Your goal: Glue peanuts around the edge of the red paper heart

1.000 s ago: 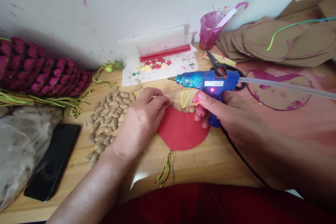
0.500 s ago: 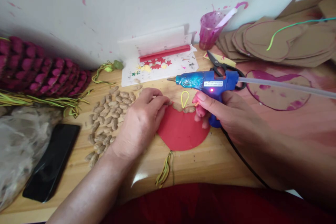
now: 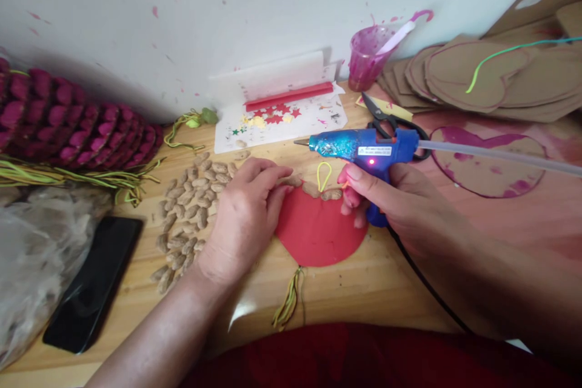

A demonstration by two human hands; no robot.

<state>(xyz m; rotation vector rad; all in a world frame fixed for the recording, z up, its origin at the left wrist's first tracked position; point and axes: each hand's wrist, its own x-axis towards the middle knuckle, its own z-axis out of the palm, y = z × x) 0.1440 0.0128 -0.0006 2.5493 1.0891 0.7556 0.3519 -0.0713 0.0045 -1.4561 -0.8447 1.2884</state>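
A red heart-shaped card (image 3: 316, 230) lies on the wooden table (image 3: 364, 291), with a yellow loop (image 3: 324, 173) at its top and a yellow-green tassel (image 3: 288, 306) at its tip. My left hand (image 3: 248, 212) rests on the card's left edge, fingertips pressing a peanut (image 3: 291, 181) onto it. Two more peanuts (image 3: 322, 192) sit along the card's top edge. My right hand (image 3: 391, 200) grips a blue glue gun (image 3: 364, 148), its nozzle pointing left above the card and its red light on.
A heap of peanuts (image 3: 191, 209) lies left of the card. A black phone (image 3: 93, 282) and a plastic bag (image 3: 27, 260) are at the left, scissors (image 3: 386, 121), a pink cup (image 3: 368, 57) and cardboard hearts (image 3: 477, 73) at the back right, star stickers (image 3: 273, 118) behind.
My left fingertips have slid slightly right along the card's top edge with the peanut. The view has shifted a little; the glue gun stays held above the card.
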